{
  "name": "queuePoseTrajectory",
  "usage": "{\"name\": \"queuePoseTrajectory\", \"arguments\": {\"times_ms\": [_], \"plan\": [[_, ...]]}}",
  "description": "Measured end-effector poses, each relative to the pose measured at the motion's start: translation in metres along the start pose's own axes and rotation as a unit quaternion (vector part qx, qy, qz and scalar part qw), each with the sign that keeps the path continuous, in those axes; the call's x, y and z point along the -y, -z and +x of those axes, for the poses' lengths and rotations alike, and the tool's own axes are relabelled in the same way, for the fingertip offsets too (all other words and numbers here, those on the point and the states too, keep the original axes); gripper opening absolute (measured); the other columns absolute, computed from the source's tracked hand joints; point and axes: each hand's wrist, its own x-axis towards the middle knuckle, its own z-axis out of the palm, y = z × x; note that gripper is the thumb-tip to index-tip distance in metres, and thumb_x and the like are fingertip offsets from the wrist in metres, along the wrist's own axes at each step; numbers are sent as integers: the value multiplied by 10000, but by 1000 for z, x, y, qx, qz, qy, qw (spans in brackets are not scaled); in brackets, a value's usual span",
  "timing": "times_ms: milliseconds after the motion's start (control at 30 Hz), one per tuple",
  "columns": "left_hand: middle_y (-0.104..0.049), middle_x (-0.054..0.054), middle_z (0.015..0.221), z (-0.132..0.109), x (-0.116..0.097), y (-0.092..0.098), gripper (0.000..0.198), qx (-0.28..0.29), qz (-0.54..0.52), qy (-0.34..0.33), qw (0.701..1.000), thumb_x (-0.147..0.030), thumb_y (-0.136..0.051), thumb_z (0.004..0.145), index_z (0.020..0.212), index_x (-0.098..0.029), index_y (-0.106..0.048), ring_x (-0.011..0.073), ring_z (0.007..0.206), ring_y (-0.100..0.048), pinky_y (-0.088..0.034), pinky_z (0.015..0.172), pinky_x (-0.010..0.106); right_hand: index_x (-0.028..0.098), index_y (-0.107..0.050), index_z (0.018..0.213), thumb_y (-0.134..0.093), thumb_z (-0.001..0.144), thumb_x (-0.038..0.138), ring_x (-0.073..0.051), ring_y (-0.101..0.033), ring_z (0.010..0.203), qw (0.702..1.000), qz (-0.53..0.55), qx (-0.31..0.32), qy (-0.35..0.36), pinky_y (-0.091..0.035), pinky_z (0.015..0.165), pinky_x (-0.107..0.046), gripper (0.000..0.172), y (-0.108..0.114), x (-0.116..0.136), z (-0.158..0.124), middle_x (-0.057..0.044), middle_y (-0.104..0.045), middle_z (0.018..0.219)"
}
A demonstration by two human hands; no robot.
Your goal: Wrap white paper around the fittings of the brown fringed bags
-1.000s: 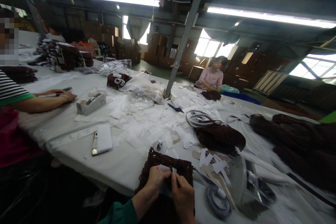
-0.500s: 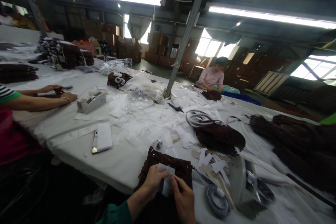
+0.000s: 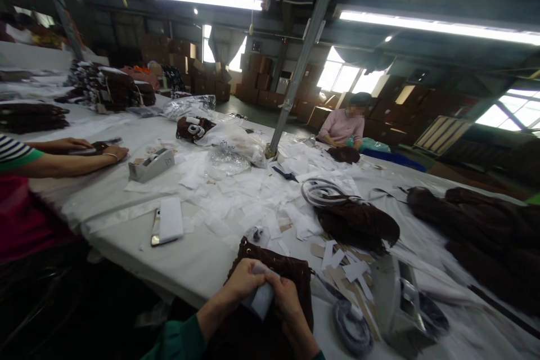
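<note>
1. We are looking down at a long desk (image 3: pixel 126 180) covered in white cloth, inside a dim workshop lit by strip lights.
2. Our left hand (image 3: pixel 242 281) and right hand (image 3: pixel 287 301) are meeting at the near edge of the desk, both pinching a small white paper piece (image 3: pixel 262 297) between thumbs and fingers.
3. Each grip is closing narrowly on that paper piece, which is sitting folded between the two hands.
4. The hands are resting right on top of a dark brown bag (image 3: pixel 274 267), which is lying at the desk's near edge, directly below us.
5. A green sleeve (image 3: pixel 172 340) is covering our left forearm.
6. Just to the right of the bag, a grey tape dispenser (image 3: pixel 396 304) is standing beside a roll of tape (image 3: pixel 352 329).
7. Beyond the bag, white paper scraps (image 3: pixel 236 197) are lying scattered across the middle of the desk.
8. Another brown bag (image 3: pixel 358 225) is lying further back on the right, with grey straps coiled on it.
9. To the left, a phone (image 3: pixel 166 222) is lying under a white sheet.
10. A co-worker's arm (image 3: pixel 67 160) in a striped sleeve is stretching over the desk at far left, near a second dispenser (image 3: pixel 152 164).
11. Another person in pink (image 3: pixel 341 126) is sitting at the far side.
</note>
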Motion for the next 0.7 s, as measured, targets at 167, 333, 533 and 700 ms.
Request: {"name": "queuePoseTrajectory", "arguments": {"times_ms": [167,333,533,700], "plan": [[-658,40,688,-7,8,-1,299,-19,-14,12,1000,-289,-749,603,814,-84,-695,148,591,-553,-395,560,245,94,-686,705,-705,632,480,-159,-558,541,998,10,-39,48,-443,479,-239,393,-3,-9,5,-47,-647,602],[-692,101,905,-27,20,-4,545,-58,-50,10,997,-392,-836,564,982,-97,-646,207,817,-623,-482,710,262,96,-703,829,-706,630,534,-236,-628,717,996,26,-38,80,-513,612,-294,481,-6,-11,-4,-102,-712,801],[-651,46,770,-35,29,-23,685,-97,-34,126,987,-626,-678,674,1184,-192,-537,145,480,-567,-434,410,243,97,-690,799,-686,654,536,-229,-617,690,994,22,-41,96,-491,585,-280,462,-6,-8,-13,-84,-701,746],[-533,-5,511,-27,49,-29,665,-155,-51,61,985,-674,-650,661,956,-79,-642,112,373,-465,-329,327,201,108,-655,755,-635,687,552,-165,-547,560,995,-7,-38,89,-435,496,-251,450,-5,-9,-14,-35,-644,635]]}}
